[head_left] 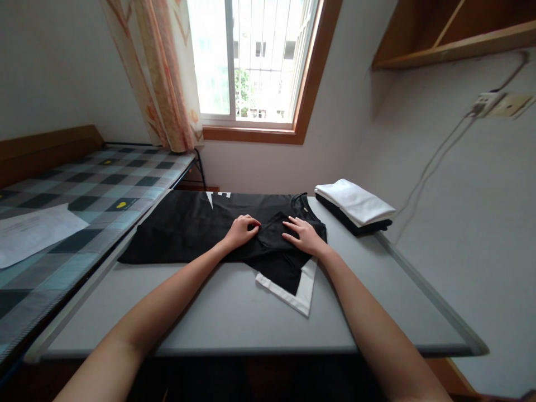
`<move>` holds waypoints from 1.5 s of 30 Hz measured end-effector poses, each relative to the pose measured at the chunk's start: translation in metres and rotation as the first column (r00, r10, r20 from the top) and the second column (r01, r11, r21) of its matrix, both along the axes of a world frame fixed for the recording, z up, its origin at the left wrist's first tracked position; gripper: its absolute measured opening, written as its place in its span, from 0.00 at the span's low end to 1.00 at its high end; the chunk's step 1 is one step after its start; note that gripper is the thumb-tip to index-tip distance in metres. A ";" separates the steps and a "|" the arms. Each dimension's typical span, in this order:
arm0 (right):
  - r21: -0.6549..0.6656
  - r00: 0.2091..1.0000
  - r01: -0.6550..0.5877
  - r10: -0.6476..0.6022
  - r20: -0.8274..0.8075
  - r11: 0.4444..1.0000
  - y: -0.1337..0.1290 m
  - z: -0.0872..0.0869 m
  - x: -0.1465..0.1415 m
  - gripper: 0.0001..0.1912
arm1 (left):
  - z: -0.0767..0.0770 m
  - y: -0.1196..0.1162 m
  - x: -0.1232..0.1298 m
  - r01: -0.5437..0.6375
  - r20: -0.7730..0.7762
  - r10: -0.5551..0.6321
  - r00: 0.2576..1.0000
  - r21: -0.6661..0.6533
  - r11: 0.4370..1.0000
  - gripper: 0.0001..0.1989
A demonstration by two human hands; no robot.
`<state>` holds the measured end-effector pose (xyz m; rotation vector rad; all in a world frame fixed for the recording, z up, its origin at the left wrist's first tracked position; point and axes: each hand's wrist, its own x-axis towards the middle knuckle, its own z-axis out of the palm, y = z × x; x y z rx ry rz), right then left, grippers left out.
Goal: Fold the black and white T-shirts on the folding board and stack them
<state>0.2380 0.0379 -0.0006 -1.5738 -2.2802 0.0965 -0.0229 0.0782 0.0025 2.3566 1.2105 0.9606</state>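
A black shirt (pixel 188 229) with white marks lies on the grey table (pixel 209 318), its collar to the right. One sleeve with a white band (pixel 285 296) points toward the table's front edge. My left hand (pixel 243 230) pinches the black cloth near the shirt's middle, thumb and fingers together. To its right, my right hand (pixel 304 235) rests on the shirt below the collar, fingers spread. Folded white cloth (pixel 355 201) lies on folded black cloth (pixel 355 223) at the back right of the table.
At the left stands a bed (pixel 146 167) with a checked cover and a paper sheet (pixel 37 231) on it. A cable (pixel 431 162) hangs from a wall socket on the right. Behind the table are a curtain (pixel 161 72) and a window (pixel 268 61).
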 end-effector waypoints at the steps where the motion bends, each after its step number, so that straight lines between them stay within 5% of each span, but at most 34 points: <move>1: -0.008 1.000 -0.006 0.006 0.010 1.000 -0.001 0.000 0.000 0.29 | 0.000 -0.002 0.001 -0.004 -0.009 0.004 1.000 0.015 1.000 0.07; 9: -0.057 0.997 -0.082 0.083 0.004 0.995 -0.002 0.003 0.005 0.34 | 0.002 -0.013 0.002 0.066 0.008 -0.066 0.998 -0.010 0.998 0.09; 15: -0.025 1.000 0.015 -0.015 0.003 1.000 -0.001 0.002 0.002 0.32 | 0.005 -0.016 0.002 -0.100 -0.090 0.100 0.991 0.009 0.995 0.09; 22: -0.025 1.000 0.023 -0.023 -0.008 0.999 0.001 -0.002 0.002 0.30 | 0.006 -0.016 0.002 -0.124 -0.198 0.124 0.972 0.014 0.992 0.10; 45: -0.040 0.999 0.022 -0.023 -0.035 0.999 0.002 -0.002 0.003 0.30 | 0.003 -0.012 0.001 -0.087 -0.102 0.082 0.991 -0.043 0.995 0.10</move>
